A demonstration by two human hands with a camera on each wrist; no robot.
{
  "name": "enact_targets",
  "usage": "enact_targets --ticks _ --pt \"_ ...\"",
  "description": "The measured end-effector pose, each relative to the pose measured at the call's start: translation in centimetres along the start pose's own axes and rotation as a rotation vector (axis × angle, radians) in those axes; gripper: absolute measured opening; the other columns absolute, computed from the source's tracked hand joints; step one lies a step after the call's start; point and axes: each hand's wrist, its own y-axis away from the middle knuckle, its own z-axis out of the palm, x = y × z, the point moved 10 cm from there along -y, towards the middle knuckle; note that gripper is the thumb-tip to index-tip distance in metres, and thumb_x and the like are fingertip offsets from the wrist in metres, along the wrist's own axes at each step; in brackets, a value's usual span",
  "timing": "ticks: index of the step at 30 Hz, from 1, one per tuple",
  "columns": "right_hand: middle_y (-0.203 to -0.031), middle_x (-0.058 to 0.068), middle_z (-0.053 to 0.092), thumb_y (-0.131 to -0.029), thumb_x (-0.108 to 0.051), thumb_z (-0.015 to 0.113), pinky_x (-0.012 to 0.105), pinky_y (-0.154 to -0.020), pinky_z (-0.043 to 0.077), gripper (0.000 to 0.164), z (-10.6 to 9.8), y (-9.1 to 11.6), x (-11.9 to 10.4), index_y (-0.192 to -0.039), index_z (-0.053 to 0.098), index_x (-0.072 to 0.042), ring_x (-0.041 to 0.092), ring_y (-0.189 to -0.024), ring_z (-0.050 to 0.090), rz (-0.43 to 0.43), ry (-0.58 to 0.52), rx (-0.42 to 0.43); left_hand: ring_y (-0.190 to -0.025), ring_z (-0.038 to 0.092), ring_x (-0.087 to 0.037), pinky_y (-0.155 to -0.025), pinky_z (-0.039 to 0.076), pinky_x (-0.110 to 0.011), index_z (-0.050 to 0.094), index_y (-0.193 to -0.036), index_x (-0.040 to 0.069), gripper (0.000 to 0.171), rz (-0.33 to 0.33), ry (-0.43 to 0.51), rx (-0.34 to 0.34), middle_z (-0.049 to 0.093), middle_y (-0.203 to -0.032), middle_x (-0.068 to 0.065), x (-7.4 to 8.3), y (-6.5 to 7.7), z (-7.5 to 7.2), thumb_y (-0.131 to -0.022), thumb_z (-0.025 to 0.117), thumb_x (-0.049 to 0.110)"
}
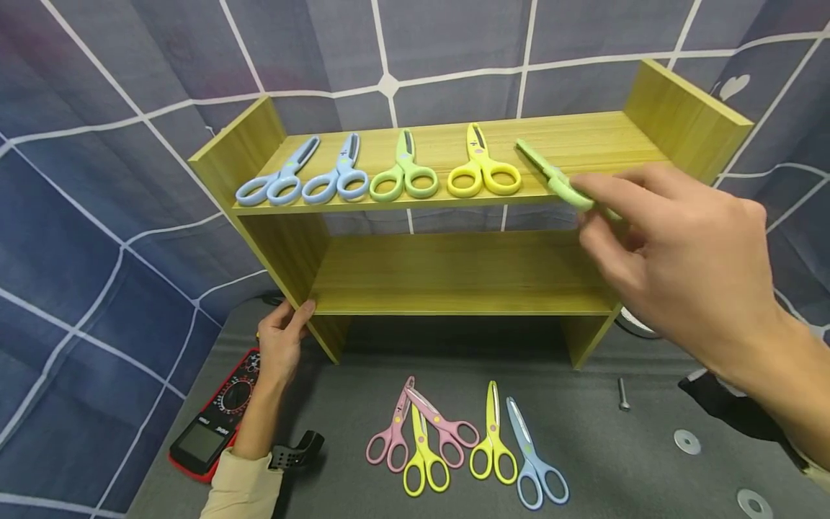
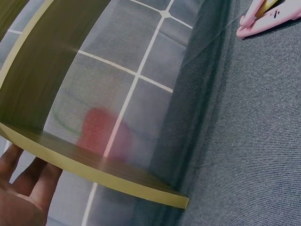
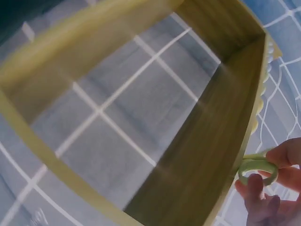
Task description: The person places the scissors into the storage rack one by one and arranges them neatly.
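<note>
My right hand (image 1: 694,252) pinches a pair of green scissors (image 1: 551,173) by its handles, the blades pointing back over the right part of the wooden shelf's (image 1: 467,274) top board. In the right wrist view, one green handle loop (image 3: 257,172) shows between the fingers by the board's edge. On the top board lie two blue scissors (image 1: 337,169), one green pair (image 1: 405,169) and one yellow pair (image 1: 481,166), handles toward the front. Low on the left side panel, my left hand (image 1: 282,342) grips the panel's edge, fingers (image 2: 44,183) against its outer face.
On the grey table before the shelf lie pink scissors (image 1: 447,429), yellow scissors (image 1: 493,440) and blue scissors (image 1: 534,461). A red-and-black multimeter (image 1: 217,414) is at the left. A bolt (image 1: 623,395) and washers (image 1: 687,441) lie at the right. A patterned curtain (image 1: 454,43) hangs behind.
</note>
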Motion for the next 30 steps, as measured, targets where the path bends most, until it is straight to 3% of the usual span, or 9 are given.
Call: enact_targets --ticks 1,3,6,8,10,16,21,25,30 --pt "-0.097 -0.002 0.069 -0.086 -0.024 0.061 0.041 -0.039 0.029 0.037 -1.5 -1.5 -2.7 -0.120 0.072 -0.035 0.016 -0.052 0.055 -0.016 0.046 -0.014 -0.082 0.067 -0.012 -0.065 0.056 -0.025 0.071 -0.112 -0.004 0.020 0.001 0.004 0.001 0.072 -0.092 0.001 0.0 0.0 0.0 -0.094 0.063 -0.001" --pt "-0.101 0.002 0.066 -0.087 -0.026 0.059 0.041 -0.035 0.025 0.039 -1.1 -2.1 -3.2 -0.123 0.069 -0.039 0.019 -0.049 0.052 -0.041 0.104 -0.036 -0.081 0.067 -0.011 -0.065 0.056 -0.025 0.071 -0.112 -0.004 0.020 0.002 0.003 0.003 0.072 -0.091 0.001 0.0 0.0 0.0 -0.094 0.063 -0.001" --pt "-0.115 0.000 0.062 -0.090 -0.033 0.060 0.036 -0.035 0.022 0.045 2.3 -1.5 0.2 -0.132 0.060 -0.048 0.016 -0.047 0.046 -0.062 0.188 -0.126 -0.081 0.067 -0.011 -0.064 0.055 -0.024 0.071 -0.113 -0.004 0.020 -0.001 -0.010 0.010 0.072 -0.091 0.002 0.0 0.0 -0.1 -0.094 0.064 -0.001" --pt "-0.118 -0.003 0.059 -0.091 -0.035 0.060 0.036 -0.035 0.021 0.046 3.8 -1.5 1.9 -0.134 0.055 -0.052 0.018 -0.048 0.046 -0.043 0.148 -0.177 -0.081 0.067 -0.010 -0.064 0.055 -0.024 0.071 -0.113 -0.004 0.020 -0.005 -0.026 0.014 0.072 -0.091 0.003 -0.1 0.1 -0.1 -0.094 0.064 0.000" --pt "-0.118 -0.002 0.059 -0.094 -0.035 0.056 0.035 -0.038 0.025 0.043 3.9 -2.1 1.8 -0.135 0.057 -0.048 0.017 -0.053 0.047 -0.031 0.117 -0.220 -0.081 0.066 -0.010 -0.064 0.054 -0.023 0.071 -0.114 -0.004 0.021 -0.011 -0.038 0.017 0.072 -0.091 0.004 -0.2 0.1 -0.1 -0.094 0.064 0.000" --pt "-0.116 0.010 0.056 -0.100 -0.028 0.050 0.048 -0.045 0.037 0.036 0.6 -5.0 -3.8 -0.132 0.064 -0.021 0.031 -0.075 0.057 0.093 0.018 -0.390 -0.079 0.065 -0.009 -0.064 0.054 -0.022 0.072 -0.113 -0.002 0.020 -0.012 -0.035 0.021 0.072 -0.090 0.003 -0.2 0.1 -0.1 -0.094 0.064 0.001" --pt "-0.120 0.016 0.052 -0.099 -0.054 0.049 0.050 -0.043 0.037 0.054 0.8 -5.5 -5.2 -0.141 0.054 -0.019 0.041 -0.073 0.057 0.137 0.088 -0.542 -0.077 0.064 -0.009 -0.062 0.052 -0.021 0.074 -0.110 0.001 0.018 -0.009 -0.030 0.026 0.072 -0.088 0.003 -0.1 0.1 -0.2 -0.094 0.064 0.001" --pt "-0.125 0.020 0.050 -0.095 -0.065 0.047 0.048 -0.041 0.036 0.069 1.0 -5.2 -5.3 -0.146 0.048 -0.019 0.044 -0.066 0.056 0.150 0.092 -0.554 -0.079 0.065 -0.009 -0.063 0.053 -0.022 0.072 -0.112 -0.001 0.020 -0.012 -0.032 0.022 0.072 -0.090 0.004 -0.1 0.1 -0.1 -0.094 0.064 0.001" --pt "-0.143 0.020 0.039 -0.088 -0.065 0.061 0.045 -0.034 0.033 0.079 1.8 -2.9 -4.1 -0.152 0.038 -0.026 0.035 -0.054 0.053 0.142 0.071 -0.438 -0.078 0.065 -0.008 -0.062 0.052 -0.022 0.071 -0.113 -0.003 0.021 -0.011 -0.037 0.021 0.072 -0.089 0.004 -0.1 0.1 -0.2 -0.095 0.064 0.001"
